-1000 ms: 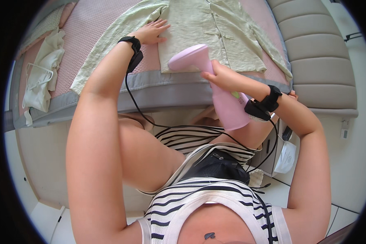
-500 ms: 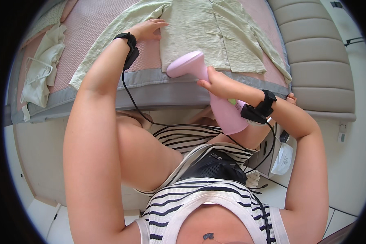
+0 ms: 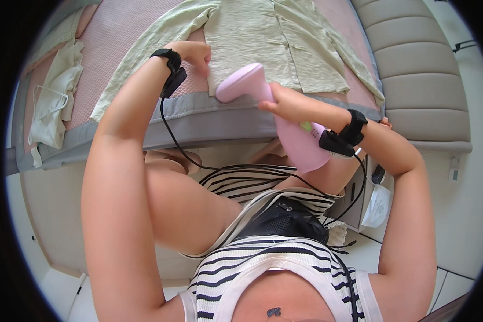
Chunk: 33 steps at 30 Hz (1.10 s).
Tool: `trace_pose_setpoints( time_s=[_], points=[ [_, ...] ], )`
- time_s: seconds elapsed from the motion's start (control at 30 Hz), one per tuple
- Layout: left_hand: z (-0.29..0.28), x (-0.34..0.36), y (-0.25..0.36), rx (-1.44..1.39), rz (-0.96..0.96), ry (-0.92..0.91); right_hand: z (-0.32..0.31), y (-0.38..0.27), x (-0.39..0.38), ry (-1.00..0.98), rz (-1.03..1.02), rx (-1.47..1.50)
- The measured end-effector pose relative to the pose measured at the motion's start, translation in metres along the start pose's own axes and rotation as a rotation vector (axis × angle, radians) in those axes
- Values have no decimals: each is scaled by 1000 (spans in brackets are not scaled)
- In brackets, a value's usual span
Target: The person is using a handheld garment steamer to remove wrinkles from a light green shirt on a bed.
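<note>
In the head view, the person's right hand (image 3: 290, 103) is wrapped around the handle of a pink handheld garment steamer (image 3: 276, 115), fingers closed on its neck, with the steamer's rounded head aimed at the lower hem of a pale green shirt (image 3: 273, 40). The shirt lies flat and spread open on a pink bed cover (image 3: 129, 32), its sleeves reaching out to both sides (the left sleeve runs down toward the grey edge of the mattress (image 3: 209, 121)). The left hand (image 3: 196, 53) rests on the bed just beside the shirt's lower left corner, fingers curled downward and touching the fabric; whether it pinches the cloth cannot be told. Both wrists carry black bands with cables trailing down. A white garment (image 3: 53, 102) lies crumpled near the bed's left edge, well apart from the shirt. A beige padded headboard (image 3: 418, 70) stands on the right.
</note>
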<state>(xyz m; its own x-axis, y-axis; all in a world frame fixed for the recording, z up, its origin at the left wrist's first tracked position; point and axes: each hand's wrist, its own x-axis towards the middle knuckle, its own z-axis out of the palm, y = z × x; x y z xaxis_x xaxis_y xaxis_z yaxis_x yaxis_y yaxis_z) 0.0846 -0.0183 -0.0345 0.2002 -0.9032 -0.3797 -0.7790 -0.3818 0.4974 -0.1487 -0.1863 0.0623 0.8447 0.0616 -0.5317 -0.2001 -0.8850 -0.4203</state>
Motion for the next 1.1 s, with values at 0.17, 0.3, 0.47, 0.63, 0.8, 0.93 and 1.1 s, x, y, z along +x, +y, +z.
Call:
trace_pose_setpoints(
  time_s=[0.17,0.3,0.47,0.63,0.8,0.93,1.1],
  points=[
    [-2,1,11,102,66,162,-12,2,-3,13,96,45],
    [11,25,10,282,232,457,-4,13,0,64,182,6],
    [37,45,21,564,51,316,6,17,-11,17,199,71],
    [52,42,16,601,-16,381,12,22,-17,19,180,63],
    [57,40,17,628,6,465,14,25,-21,29,144,104],
    [54,40,22,595,8,493,16,29,-22,41,172,107],
    [35,38,17,604,119,563,7,34,-32,43,202,358]
  ],
)
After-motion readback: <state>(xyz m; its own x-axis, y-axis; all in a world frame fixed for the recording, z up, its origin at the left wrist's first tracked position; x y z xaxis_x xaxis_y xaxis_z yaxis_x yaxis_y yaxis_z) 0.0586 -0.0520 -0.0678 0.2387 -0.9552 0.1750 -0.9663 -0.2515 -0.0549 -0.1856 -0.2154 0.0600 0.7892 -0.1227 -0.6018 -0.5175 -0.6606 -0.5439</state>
